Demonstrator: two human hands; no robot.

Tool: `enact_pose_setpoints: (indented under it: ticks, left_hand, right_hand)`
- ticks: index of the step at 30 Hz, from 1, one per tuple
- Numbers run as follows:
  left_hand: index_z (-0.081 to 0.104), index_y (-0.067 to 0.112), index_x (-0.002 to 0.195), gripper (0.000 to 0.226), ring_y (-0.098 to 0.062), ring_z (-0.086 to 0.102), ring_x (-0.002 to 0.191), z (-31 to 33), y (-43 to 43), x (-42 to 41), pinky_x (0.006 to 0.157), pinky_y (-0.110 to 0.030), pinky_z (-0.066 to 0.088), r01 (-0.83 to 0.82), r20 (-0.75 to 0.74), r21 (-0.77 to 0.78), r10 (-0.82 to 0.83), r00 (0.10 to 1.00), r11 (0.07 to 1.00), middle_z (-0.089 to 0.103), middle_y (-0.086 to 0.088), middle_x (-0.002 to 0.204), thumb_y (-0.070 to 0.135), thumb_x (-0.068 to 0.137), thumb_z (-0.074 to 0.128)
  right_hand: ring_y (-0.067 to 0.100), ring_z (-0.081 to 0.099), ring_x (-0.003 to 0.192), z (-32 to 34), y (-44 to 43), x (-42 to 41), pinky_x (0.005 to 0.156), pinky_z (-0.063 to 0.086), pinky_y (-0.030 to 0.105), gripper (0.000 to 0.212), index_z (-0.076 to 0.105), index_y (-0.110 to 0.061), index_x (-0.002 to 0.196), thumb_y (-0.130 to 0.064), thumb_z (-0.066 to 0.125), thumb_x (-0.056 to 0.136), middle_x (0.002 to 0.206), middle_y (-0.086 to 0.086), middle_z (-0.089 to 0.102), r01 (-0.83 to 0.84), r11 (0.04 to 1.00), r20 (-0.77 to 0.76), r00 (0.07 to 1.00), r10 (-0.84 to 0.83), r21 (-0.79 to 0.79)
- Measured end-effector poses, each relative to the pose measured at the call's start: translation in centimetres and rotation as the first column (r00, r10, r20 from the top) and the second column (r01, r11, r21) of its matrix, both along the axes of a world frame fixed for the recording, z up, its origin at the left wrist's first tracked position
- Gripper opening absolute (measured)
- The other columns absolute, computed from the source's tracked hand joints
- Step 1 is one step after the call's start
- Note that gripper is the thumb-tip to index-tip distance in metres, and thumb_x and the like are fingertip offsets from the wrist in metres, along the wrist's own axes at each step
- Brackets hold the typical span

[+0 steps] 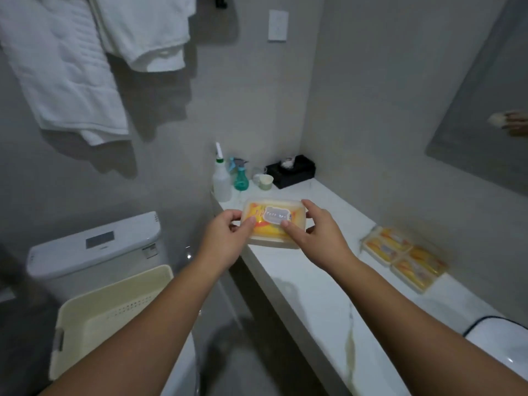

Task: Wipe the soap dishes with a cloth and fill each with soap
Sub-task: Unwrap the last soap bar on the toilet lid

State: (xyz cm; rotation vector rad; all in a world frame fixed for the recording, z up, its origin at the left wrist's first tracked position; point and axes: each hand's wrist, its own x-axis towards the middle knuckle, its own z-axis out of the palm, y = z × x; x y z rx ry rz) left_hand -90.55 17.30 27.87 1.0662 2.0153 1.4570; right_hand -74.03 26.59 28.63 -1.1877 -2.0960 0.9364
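Head view, looking down into a grey-walled bathroom. Two white towels point(63, 75) hang on the wall at upper left, and a mirror point(485, 110) fills the upper right. A white marble tabletop point(328, 295) runs from the far corner toward the lower right, where the rim of a sink point(503, 341) shows. Left of it stands a white toilet tank point(94, 244), with a cream plastic basket point(94, 318) just in front of it. Two bare forearms reach in from the bottom. The left hand point(225, 238) and right hand point(323, 235) hold a clear lidded soap dish point(271, 224) between them at the tabletop's left edge; whether it rests on the surface or is lifted cannot be told. Each hand's fingers pinch one end of the dish, thumb on the labelled lid and the other fingers curled round the side. Yellow-wrapped soap point(257, 217) shows through the lid. Four more dishes point(405, 258) holding yellow soap lie grouped together against the wall to the right, well apart from the hands. In the far corner sit a black tissue box point(291, 171), a white bottle point(222, 181), a teal spray bottle point(241, 178) and a small pale cup point(264, 182).
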Motion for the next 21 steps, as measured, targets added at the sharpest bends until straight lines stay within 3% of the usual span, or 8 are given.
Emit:
enact_pose_setpoints:
  ticks: [3,8,12,15,18,21]
  left_hand:
    - [0.065,0.019,0.104,0.024,-0.015,0.065,0.082,-0.4,3.5,3.5,0.078,-0.034,0.054,0.061,0.012,-0.021,-0.06,0.998,0.998,0.068,0.002,0.091,0.037,0.088,0.064]
    - [0.064,0.02,0.106,0.025,-0.013,0.065,0.083,-1.7,9.0,8.7,0.07,-0.026,0.051,0.186,-0.024,-0.08,-0.188,0.982,0.979,0.069,0.003,0.093,0.037,0.088,0.063]
    - [0.063,0.021,0.106,0.024,-0.012,0.066,0.083,-3.4,13.5,11.6,0.068,-0.02,0.048,0.312,-0.009,-0.12,-0.315,0.949,0.942,0.069,0.003,0.093,0.037,0.088,0.063]
    - [0.063,0.019,0.108,0.027,-0.015,0.067,0.084,-4.5,17.2,13.4,0.07,-0.022,0.05,0.416,0.019,-0.143,-0.417,0.909,0.898,0.07,0.001,0.094,0.036,0.087,0.064]
    - [0.062,0.02,0.106,0.025,-0.017,0.067,0.085,-6.2,21.5,14.8,0.069,-0.023,0.05,0.504,0.07,-0.17,-0.5,0.863,0.847,0.07,-0.001,0.094,0.035,0.086,0.066]
    - [0.06,0.02,0.105,0.023,-0.015,0.065,0.088,-7.7,26.1,15.5,0.072,-0.021,0.049,0.583,0.089,-0.175,-0.577,0.812,0.793,0.067,0.002,0.101,0.033,0.087,0.065]
  right_hand:
    - [0.018,0.059,0.103,-0.4,2.1,4.4,0.088,0.054,0.041,0.091,0.028,-0.03,0.145,-0.059,0.071,0.07,0.134,-0.003,0.041,0.023,0.999,0.038,0.999,-0.021,-0.045]
    - [0.015,0.062,0.095,-2.0,5.1,10.4,0.081,0.057,0.039,0.095,0.036,-0.032,0.132,-0.061,0.077,0.051,0.122,-0.003,0.049,0.108,0.991,0.045,0.993,-0.105,-0.076]
    - [0.017,0.056,0.107,-3.7,7.5,13.9,0.089,0.052,0.037,0.098,0.033,-0.029,0.137,-0.053,0.081,0.055,0.126,-0.003,0.045,0.225,0.97,0.059,0.974,-0.22,-0.096]
    - [0.019,0.043,0.126,-4.7,9.5,15.8,0.1,0.037,0.026,0.107,0.019,-0.027,0.148,-0.043,0.083,0.064,0.142,0.003,0.035,0.317,0.942,0.115,0.946,-0.304,-0.111]
    - [0.022,0.04,0.128,-5.7,11.9,17.2,0.094,0.032,0.022,0.105,0.017,-0.03,0.149,-0.039,0.082,0.067,0.142,0.006,0.032,0.4,0.908,0.199,0.906,-0.373,-0.12]
    - [0.022,0.041,0.128,-6.8,14.8,17.5,0.098,0.034,0.024,0.105,0.019,-0.031,0.149,-0.039,0.083,0.066,0.144,0.006,0.03,0.48,0.869,0.226,0.866,-0.447,-0.122]
